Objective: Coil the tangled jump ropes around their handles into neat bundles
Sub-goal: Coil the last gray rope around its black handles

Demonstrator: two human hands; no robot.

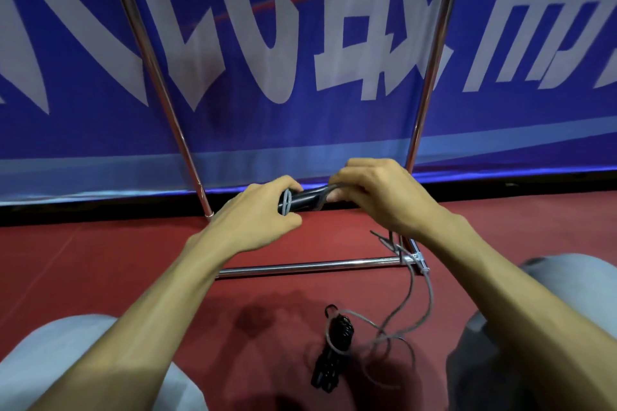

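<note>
Above red floor (117,260), black cylindrical handle (302,199), grey cord (285,207) perhaps looped.

Two hands are counted at mid-frame: left hand (257,210), right hand (377,190). The handles (300,200) between them cannot be counted. One grey rope (431,297) is seen at lower right, one black bundle (334,350) at lower centre. Two upright poles are counted, left pole (150,63) and right pole (434,53), with one floor bar (307,267). One banner (300,43) is seen across the top of the frame.
</note>
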